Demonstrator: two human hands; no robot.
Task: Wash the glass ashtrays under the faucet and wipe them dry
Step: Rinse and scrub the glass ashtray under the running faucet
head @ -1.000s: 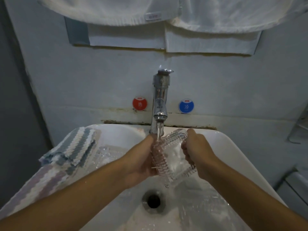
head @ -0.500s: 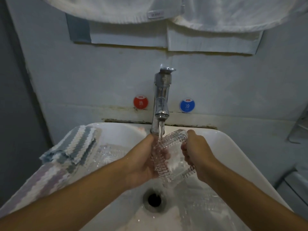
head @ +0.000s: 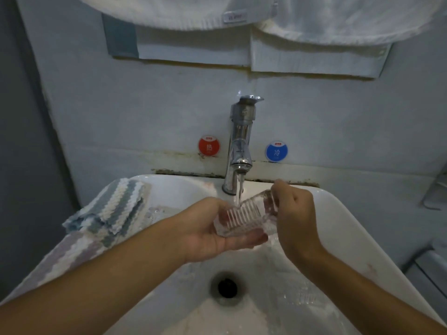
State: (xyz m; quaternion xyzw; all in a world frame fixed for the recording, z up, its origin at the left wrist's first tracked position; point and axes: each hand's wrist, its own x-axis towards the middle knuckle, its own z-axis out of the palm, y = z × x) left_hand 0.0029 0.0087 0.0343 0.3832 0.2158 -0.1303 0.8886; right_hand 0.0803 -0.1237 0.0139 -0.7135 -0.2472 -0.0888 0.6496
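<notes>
Ashtray [head: 244, 217], clear ribbed glass, cupped in left hand [head: 210, 234], pinched by right hand [head: 294, 213] under running faucet [head: 239, 146].

Both forearms are reaching in from the near edge toward the middle. The left hand [head: 212, 232] is lying palm up, its fingers cupping under the glass ashtray [head: 244, 217]. The right hand [head: 294, 213] is gripping the ashtray's right end, knuckles up, fingers curled.

my hands crowded under faucet [head: 239, 141], open basin above drain [head: 227, 287], striped cloth [head: 113, 209] blocking sink [head: 343, 228] left rim
</notes>
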